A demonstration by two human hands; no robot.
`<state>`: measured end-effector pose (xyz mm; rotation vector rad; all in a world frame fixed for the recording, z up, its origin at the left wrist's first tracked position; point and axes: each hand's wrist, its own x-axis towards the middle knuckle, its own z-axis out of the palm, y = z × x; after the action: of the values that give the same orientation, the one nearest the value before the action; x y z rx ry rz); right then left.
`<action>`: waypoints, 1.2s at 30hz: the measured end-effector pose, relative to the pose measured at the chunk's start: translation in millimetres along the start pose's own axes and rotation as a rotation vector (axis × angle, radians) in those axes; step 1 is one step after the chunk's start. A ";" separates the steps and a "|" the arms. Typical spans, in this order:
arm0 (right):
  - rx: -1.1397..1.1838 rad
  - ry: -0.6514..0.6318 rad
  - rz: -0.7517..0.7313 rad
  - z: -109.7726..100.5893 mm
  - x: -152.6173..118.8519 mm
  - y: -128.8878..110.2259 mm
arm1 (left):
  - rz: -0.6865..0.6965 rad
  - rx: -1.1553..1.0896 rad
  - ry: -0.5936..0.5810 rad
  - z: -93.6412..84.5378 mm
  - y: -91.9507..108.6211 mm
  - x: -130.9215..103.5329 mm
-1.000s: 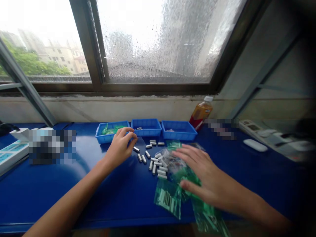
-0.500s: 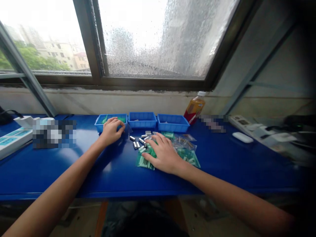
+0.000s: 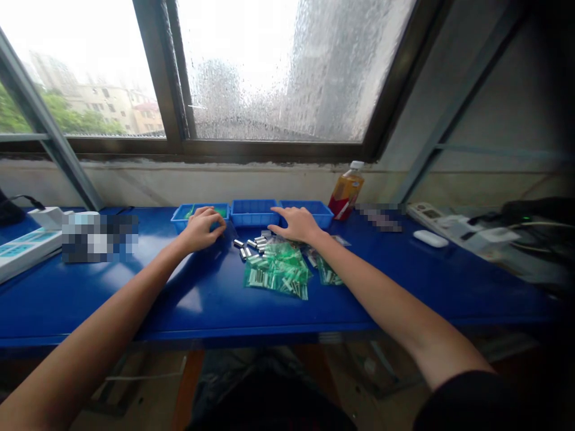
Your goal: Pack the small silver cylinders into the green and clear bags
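My left hand (image 3: 203, 230) rests at the front of the left blue bin (image 3: 178, 225), its fingers curled and the thumb bent towards the index finger. What it pinches, if anything, is too small to make out; faint clear plastic shows beside it. Green material lies inside that bin. My right hand (image 3: 295, 224) is open, with thumb and index finger apart, before the middle blue bin (image 3: 254, 219) and the right blue bin (image 3: 324, 219). Below it lie green plastic packets (image 3: 283, 268) of small metallic pieces. Several loose silver-and-black pieces (image 3: 245, 254) lie between my hands.
A drink bottle (image 3: 347, 190) stands behind the right bin. Farther right lie a white case (image 3: 430, 239) and a power strip with cables. Another white power strip (image 3: 27, 251) lies at the left. The blue table (image 3: 188, 305) meets a wall below the window.
My right hand has lifted off the green packets and moved away from me towards the bins, uncovering the pile. My left hand stays by the left bin.
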<state>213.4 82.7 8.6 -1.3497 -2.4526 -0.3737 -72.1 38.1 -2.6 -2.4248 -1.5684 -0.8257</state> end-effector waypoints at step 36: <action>0.747 0.526 -0.122 -31.3 -23.2 -68.1 | -0.229 -0.910 -0.069 -2.7 81.0 -1.2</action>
<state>171.8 17.8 23.0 -0.6761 -1.9237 0.1508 -2.5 -0.1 13.2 -2.8518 -1.7737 -1.8489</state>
